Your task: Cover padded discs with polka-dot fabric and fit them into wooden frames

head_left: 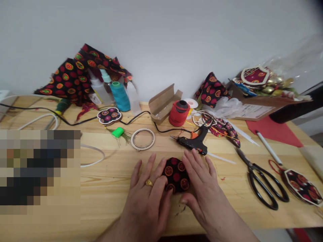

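A round piece covered in black fabric with red and orange flower circles (176, 174) lies on the table between my hands. My left hand (148, 188), with a gold ring, has its bent index finger and thumb closed on the left and lower edge of that piece. My right hand (202, 185) rests flat with fingers stretched out, its fingertips touching the upper right edge and its thumb apart, below the piece. Beyond my hands lie a pale wooden ring (143, 139) and a black glue gun (193, 143) with a glue stick in its back.
Black-handled scissors (262, 181), a white pen (269, 148) and a finished fabric ornament (302, 186) lie at right. Behind stand a red thread spool (179, 113), a teal thread cone (120, 96), bottles and a full cardboard box (257, 106). A black cable (73, 124) crosses the table. The left foreground is pixelated.
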Motion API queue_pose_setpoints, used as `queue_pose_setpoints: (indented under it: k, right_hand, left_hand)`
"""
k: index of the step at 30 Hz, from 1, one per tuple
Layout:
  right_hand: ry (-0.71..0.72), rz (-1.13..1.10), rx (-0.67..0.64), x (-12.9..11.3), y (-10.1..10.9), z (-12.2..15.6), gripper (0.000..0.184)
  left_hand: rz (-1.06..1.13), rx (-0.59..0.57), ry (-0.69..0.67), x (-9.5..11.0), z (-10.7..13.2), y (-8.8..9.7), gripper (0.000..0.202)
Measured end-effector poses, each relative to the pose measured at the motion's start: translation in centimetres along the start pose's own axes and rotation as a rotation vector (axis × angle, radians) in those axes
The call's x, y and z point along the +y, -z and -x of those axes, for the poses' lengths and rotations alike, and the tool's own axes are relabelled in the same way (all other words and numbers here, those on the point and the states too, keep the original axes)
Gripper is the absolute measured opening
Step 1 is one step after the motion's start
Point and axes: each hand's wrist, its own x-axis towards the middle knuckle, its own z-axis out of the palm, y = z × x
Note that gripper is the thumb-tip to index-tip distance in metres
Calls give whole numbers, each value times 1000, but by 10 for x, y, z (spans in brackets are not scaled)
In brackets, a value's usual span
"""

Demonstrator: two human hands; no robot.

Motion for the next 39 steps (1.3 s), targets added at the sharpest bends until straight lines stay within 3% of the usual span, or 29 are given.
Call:
queue_pose_setpoints:
  k: [13, 21, 25, 28, 39]
  right_hand:
    - [19, 43, -108, 1, -6, 6, 75]
    - [-5, -34, -3, 0, 2, 9, 78]
    - [133, -31, -7, 0, 7, 10, 77]
    - [216, 16, -41, -2, 7, 9, 77]
    - [243, 39, -142, -2, 3, 8, 72]
  left_hand:
    - [-46, -34, 14, -1, 0, -6, 13]
    - [27, 13, 33, 0, 0, 1, 13]
    - [84, 100, 62, -1, 2, 4, 13]
    - [78, 97, 78, -1, 4, 3, 13]
    - [72, 57, 71, -1, 1, 2, 12]
